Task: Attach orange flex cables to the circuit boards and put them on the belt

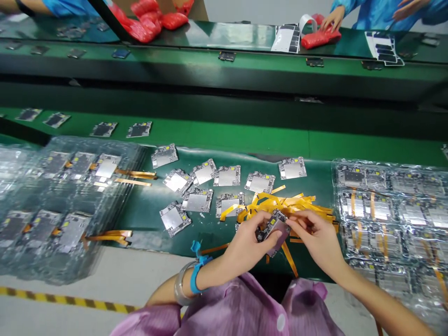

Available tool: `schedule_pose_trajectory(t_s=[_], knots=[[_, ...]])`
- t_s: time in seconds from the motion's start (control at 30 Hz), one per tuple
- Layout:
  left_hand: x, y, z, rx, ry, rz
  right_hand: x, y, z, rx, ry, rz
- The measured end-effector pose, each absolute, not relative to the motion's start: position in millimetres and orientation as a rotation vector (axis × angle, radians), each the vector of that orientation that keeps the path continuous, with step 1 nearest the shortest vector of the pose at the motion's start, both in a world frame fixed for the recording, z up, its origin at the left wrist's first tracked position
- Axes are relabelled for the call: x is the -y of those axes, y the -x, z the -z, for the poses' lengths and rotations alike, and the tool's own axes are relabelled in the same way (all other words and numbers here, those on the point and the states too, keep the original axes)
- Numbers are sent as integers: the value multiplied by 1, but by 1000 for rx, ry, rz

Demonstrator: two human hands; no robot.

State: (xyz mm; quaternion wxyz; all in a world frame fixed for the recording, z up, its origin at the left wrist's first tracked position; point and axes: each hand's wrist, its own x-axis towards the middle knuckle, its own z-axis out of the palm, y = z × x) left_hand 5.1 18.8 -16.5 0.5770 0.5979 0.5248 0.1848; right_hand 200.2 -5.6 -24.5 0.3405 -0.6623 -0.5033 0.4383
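1. Seen from head height, a person's left hand [250, 245] grasps a circuit board [278, 235], thumb laid across its silvery plate; the board is tilted, just above the near edge of a dark green worktable [140, 205].
2. The right hand [317, 238] meets the board's upper right edge, thumb and forefinger drawn together; whether they grip the board or something small at its edge, I cannot tell.
3. Just beyond both hands lies a tangled heap of orange ribbon cables [283, 204]; a few strips stick out below the held board, toward the person.
4. Left of the heap and beyond it, loose circuit boards [198, 200] are scattered flat on the table – silver plates facing up, some touching or overlapping.
5. At the far left sits a stack of clear plastic trays [42, 268], with boards in two rows; orange ribbons poke out past its right side. At the right, another clear tray [336, 186] holds more boards and ribbons.
6. Behind the table runs a bright green strip [227, 135] with four boards toward its left; farther back, a co-worker's hand [332, 19] rests on a red bundle [320, 38].
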Motion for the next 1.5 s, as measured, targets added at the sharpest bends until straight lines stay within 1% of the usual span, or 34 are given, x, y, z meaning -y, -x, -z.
schedule_pose_trajectory(t_s=[0.17,0.37,0.57,0.7,0.8,0.93,1.1,1.17,1.33,1.5], knots=[[-13,-8,15,-1220,-1475,-448,9,-203,25,1198,1743,-1195],[-12,-9,11,-1220,-1477,-445,9,-202,25,1230,1735,-1113],[-12,-11,11,-1217,-1475,-451,13,-202,24,1446,1702,-971],[-21,-10,17,-1169,-1387,-478,23,-207,20,1664,1578,-896],[-33,-6,16,-1048,-1282,-476,28,-213,12,1581,1620,-1018],[-45,-1,4,-902,-1237,-345,24,-217,-5,1421,1687,-1216],[-50,-2,-9,-868,-1243,-157,17,-214,-18,1222,1590,-1653],[-50,-1,-10,-868,-1259,-118,17,-214,-19,1168,1592,-1753],[-50,0,-12,-860,-1313,-62,19,-216,-18,1199,1627,-1825],[-49,-1,-14,-857,-1366,-12,19,-218,-19,1372,1603,-1843]])
